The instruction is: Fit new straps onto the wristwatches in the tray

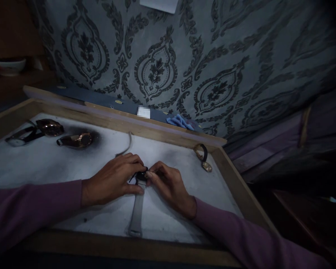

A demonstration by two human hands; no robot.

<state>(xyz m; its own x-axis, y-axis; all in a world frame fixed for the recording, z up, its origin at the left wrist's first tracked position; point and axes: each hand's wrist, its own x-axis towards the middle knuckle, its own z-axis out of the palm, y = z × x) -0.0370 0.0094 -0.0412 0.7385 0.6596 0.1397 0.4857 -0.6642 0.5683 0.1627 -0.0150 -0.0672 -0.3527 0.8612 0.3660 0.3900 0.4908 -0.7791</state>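
Note:
A wristwatch (136,213) with a grey strap and a dark case lies on the white surface in front of me, its strap stretched toward the near edge. My left hand (117,179) grips the case from the left, thumb low by the strap and fingers along the top. From the right, my right hand (168,183) pinches at the side of the case with thumb and forefinger. Whether anything small is between those fingertips is too dark to see. A thin pale strap-like strip (126,144) lies just beyond my left hand.
A raised wooden frame (240,190) borders the white surface (168,149). Several other watches (85,140) lie at the left, and a gold-toned watch (206,166) sits at the right. Behind the frame are a blue cloth (180,121) and a patterned curtain (156,67).

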